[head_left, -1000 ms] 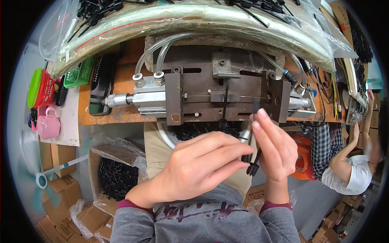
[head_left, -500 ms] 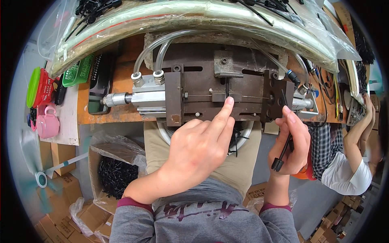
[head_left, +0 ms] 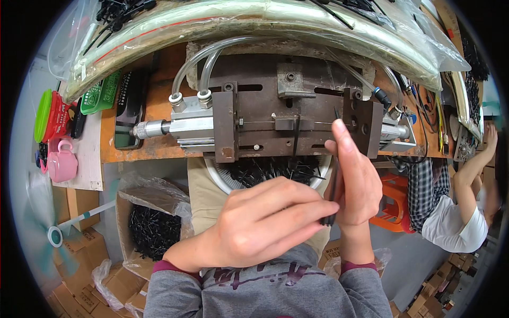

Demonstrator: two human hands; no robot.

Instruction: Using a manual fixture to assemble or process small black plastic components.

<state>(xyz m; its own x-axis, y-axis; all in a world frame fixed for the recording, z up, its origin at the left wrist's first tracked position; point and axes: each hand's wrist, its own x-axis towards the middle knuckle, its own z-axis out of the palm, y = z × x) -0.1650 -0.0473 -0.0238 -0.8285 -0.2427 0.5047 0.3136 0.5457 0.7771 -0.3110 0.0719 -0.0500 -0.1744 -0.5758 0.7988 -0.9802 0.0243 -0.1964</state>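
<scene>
My left hand [head_left: 265,220] is closed, its fingertips pinching the lower end of some thin black plastic rods [head_left: 333,183]. Those rods stand nearly upright along the palm side of my right hand [head_left: 358,185], which grips them below the fingertips; how many there are I cannot tell. Ahead of both hands sits a dark brown metal clamping fixture [head_left: 254,90]. Another thin black plastic rod [head_left: 297,127] lies across the small block at the fixture's middle, touched by neither hand. Silver air cylinders [head_left: 192,130] flank the fixture, and clear hoses [head_left: 185,66] run to them.
A white-rimmed bowl [head_left: 211,172] of black parts rests at my lap. A box [head_left: 124,228] of similar parts stands lower left. Plastic-wrapped bundles [head_left: 254,29] cross the bench's back. A pink cup [head_left: 62,164] is far left; a co-worker [head_left: 461,212] sits at right.
My left hand has drawn back from the fixture's middle block and moved right to the rods in my right hand. My right hand has shifted left. The bowl of black parts shows more.
</scene>
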